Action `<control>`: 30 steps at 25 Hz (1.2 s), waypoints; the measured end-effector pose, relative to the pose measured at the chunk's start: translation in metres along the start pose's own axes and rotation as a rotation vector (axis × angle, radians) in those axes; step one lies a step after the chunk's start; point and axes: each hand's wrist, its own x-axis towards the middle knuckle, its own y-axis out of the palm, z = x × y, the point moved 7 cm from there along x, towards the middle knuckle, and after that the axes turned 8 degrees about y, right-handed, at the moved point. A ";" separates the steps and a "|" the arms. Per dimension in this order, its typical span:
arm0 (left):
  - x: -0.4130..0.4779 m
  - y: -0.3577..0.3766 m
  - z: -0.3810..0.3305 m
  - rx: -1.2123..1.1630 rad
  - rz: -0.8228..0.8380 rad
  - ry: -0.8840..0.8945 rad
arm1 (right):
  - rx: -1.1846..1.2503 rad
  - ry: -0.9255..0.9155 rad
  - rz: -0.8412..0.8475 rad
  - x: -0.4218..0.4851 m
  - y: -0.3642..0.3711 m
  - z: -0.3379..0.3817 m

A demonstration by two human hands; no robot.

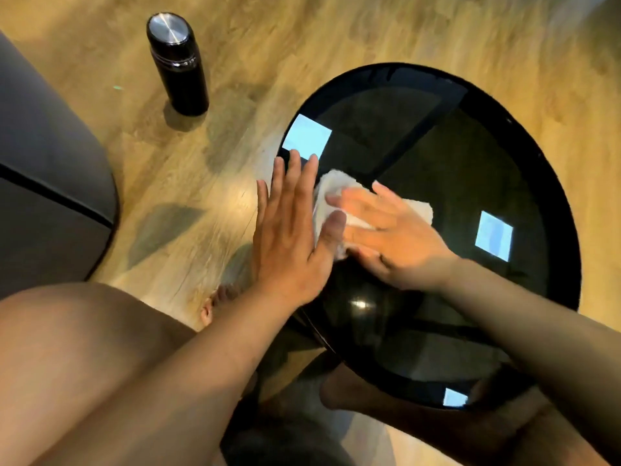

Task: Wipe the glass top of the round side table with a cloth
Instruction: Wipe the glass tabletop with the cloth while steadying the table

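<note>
The round side table has a dark glass top (470, 183) with a black rim. A crumpled white cloth (336, 193) lies near the left edge of the glass. My right hand (393, 237) presses on the cloth with its fingers spread flat. My left hand (289, 227) is held with straight fingers at the table's left edge, its thumb touching the cloth. Most of the cloth is hidden under the two hands. The right hand is slightly blurred.
A black flask with a steel lid (177, 63) stands on the wooden floor (235, 45) at the upper left. A dark grey sofa corner (43, 183) sits at the left. My bare legs and feet are below and beside the table.
</note>
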 end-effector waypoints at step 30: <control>-0.002 0.020 -0.034 0.454 0.298 0.263 | 0.119 0.267 -0.114 -0.120 -0.009 0.016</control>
